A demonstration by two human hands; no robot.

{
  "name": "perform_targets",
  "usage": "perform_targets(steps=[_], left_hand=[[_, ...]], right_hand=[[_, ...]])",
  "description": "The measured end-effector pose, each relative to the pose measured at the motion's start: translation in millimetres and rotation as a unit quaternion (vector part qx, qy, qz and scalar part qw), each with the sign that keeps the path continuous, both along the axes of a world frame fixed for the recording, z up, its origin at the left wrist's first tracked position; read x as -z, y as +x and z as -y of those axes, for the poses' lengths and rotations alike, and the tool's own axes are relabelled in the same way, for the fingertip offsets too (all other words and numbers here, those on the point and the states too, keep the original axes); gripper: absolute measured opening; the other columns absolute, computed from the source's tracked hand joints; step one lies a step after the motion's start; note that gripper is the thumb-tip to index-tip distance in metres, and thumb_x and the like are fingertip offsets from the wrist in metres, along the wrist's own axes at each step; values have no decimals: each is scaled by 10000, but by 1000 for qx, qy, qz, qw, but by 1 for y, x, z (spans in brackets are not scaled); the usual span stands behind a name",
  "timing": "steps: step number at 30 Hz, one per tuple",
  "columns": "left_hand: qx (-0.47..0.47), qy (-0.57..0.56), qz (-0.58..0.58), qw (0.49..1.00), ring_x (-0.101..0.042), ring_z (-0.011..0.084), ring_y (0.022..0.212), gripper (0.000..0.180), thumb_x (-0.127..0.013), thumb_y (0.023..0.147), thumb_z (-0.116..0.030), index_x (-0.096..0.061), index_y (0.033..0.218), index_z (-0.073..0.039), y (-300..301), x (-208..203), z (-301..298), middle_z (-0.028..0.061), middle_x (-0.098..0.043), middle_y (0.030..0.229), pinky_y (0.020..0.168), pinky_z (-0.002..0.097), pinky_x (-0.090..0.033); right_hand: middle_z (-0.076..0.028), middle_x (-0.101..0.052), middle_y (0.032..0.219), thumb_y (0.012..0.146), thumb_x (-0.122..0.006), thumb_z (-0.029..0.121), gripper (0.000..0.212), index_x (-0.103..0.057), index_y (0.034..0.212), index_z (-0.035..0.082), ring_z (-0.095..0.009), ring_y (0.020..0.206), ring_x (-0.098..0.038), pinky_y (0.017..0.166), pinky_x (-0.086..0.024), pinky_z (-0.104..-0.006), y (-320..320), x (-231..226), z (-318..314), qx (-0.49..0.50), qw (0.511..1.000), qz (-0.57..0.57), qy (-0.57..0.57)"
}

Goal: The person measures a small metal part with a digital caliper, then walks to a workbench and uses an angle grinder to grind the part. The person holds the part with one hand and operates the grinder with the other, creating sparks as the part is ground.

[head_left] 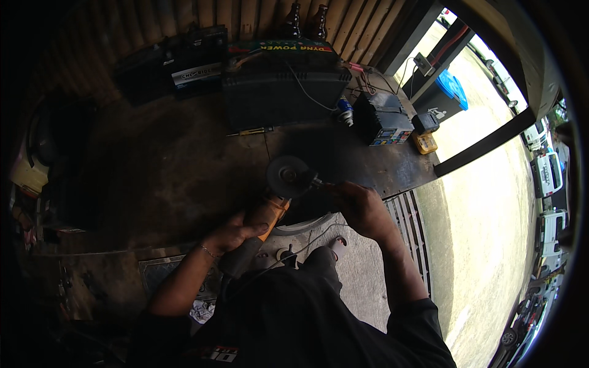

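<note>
My left hand point(232, 236) is closed round the body of an orange and black angle grinder point(275, 214), held at the bench's near edge. The grinder's round dark disc point(283, 176) faces up at its far end. My right hand point(363, 210) comes in from the right, closed on a small metal-tipped tool point(316, 181) whose kind I cannot make out. Its tip is at the disc's right side; whether the two touch is unclear. A pale power cord point(307, 246) runs below the grinder, past my legs.
On the dark wooden workbench point(153, 165) stand a large black battery point(282, 98) and a smaller battery point(199, 76). A screwdriver point(250, 131) lies before them. Right are a black charger-like box point(383, 116) and a yellow-black tool battery point(425, 138). A dark beam point(485, 144) borders the sunlit yard.
</note>
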State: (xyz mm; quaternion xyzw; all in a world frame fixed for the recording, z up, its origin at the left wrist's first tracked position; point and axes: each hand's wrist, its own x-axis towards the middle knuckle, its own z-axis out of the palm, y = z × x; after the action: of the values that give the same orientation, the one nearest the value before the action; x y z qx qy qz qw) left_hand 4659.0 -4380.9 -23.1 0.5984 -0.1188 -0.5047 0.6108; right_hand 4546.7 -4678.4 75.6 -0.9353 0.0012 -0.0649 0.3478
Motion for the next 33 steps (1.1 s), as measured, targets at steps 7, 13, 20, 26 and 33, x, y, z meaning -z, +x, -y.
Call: perform_targets(steps=[7,13,20,26,33], left_hand=[[5,-4,2,1000,-573,207,1228,663,-732,942,-271,-439,1464,15,1,-2,0,127,-591,1350,1061,366,-447],[-10,7,34,999,-583,156,1154,622,-727,954,-283,-468,1448,-9,-1,0,0,69,-615,1278,1005,339,-474],[-1,-8,14,1000,-589,153,1144,598,-714,965,-260,-467,1450,-10,1,2,0,67,-619,1276,976,319,-492],[-6,0,21,1000,-593,157,1145,614,-716,965,-262,-455,1461,-11,1,0,1,76,-614,1285,977,324,-495],[-3,3,9,1000,-591,162,1147,578,-710,964,-280,-492,1422,-4,0,-6,1,80,-622,1267,995,339,-482]], right_hand=[[-174,-706,976,926,-625,67,287,-705,1201,87,-396,886,-690,749,-555,-440,0,1,2,-2,1000,1,-6],[-166,-668,900,932,-616,52,284,-704,1200,86,-393,836,-671,716,-530,-439,-1,19,0,6,1000,27,12],[-174,-653,881,934,-606,24,265,-703,1178,64,-389,829,-670,709,-526,-432,-3,33,-7,28,995,72,55],[-194,-668,909,947,-607,26,210,-685,1142,30,-398,854,-682,715,-535,-430,-2,45,-8,34,994,95,53],[-204,-718,1052,944,-617,13,164,-666,1100,0,-397,979,-704,802,-568,-410,-6,53,-10,43,990,111,80]])
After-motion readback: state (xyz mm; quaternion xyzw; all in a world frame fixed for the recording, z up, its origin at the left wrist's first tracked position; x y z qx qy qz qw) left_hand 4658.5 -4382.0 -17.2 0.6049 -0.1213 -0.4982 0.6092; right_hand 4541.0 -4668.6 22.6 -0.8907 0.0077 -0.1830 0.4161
